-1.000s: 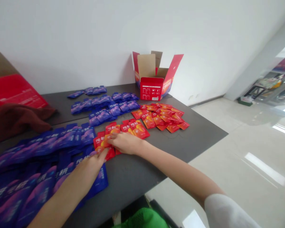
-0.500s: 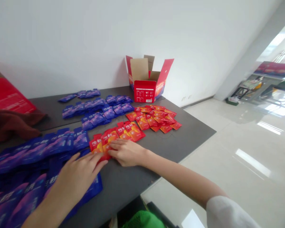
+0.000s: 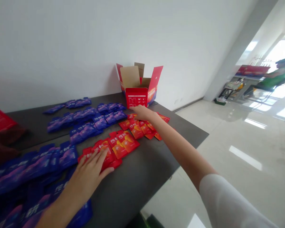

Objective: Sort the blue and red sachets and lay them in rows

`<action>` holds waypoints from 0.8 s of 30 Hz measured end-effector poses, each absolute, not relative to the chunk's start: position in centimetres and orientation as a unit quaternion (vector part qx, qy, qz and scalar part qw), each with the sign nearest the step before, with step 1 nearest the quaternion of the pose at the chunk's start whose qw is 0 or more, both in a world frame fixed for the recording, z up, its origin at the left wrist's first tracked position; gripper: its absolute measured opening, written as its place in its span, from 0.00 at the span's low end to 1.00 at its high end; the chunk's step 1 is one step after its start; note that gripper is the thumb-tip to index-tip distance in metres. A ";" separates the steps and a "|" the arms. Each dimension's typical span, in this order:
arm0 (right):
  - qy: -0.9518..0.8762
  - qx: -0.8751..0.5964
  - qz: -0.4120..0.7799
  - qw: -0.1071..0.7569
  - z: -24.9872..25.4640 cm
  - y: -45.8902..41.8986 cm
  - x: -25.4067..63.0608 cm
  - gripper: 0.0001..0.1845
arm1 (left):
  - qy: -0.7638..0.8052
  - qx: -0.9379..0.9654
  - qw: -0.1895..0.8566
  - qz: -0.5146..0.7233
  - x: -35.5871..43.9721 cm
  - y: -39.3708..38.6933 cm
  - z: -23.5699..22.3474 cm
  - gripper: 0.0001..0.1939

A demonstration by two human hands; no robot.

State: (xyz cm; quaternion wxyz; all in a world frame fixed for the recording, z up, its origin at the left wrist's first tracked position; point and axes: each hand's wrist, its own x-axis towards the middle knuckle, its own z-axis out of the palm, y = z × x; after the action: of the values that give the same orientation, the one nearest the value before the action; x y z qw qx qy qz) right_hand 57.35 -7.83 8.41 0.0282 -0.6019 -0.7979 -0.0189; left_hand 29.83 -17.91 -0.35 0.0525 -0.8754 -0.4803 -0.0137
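Red-and-orange flat pouches (image 3: 118, 147) sit rowed under my left hand (image 3: 89, 174), fingers spread, clasping nothing, while my right hand (image 3: 142, 112) just left them for the loose red-orange pouch heap (image 3: 136, 129) near the open red cardboard box (image 3: 136, 96), can't tell its grip, so only my left attends them.

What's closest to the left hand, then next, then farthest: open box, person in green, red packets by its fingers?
1. Red packets: at the left hand's fingers.
2. Open box: farther back, near the wall.
3. Person in green: far off to the right.
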 end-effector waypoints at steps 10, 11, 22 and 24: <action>-0.786 -0.606 -0.012 -0.123 5.0 -3.1 58.9 0.20 | -0.459 -0.879 0.120 -0.042 28.2 -19.6 -0.5 0.23; -0.790 -0.601 -0.022 -0.116 4.9 -3.3 59.1 0.18 | -0.466 -0.876 0.121 -0.030 28.2 -19.9 -0.4 0.22; -0.808 -0.525 -0.266 -0.004 10.8 -12.3 53.6 0.15 | -0.484 -0.863 0.147 -0.006 29.2 -21.1 -0.1 0.20; -0.817 -0.493 -0.299 0.022 10.8 -15.3 51.2 0.16 | -0.482 -0.864 0.145 -0.003 29.3 -21.2 0.1 0.20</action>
State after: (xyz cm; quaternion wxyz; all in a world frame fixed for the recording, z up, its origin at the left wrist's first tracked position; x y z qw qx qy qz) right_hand 51.19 -15.31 10.80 0.0222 -0.4931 -0.8168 -0.2987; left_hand 29.30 -21.23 0.08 0.1453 -0.8638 -0.4824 -0.0025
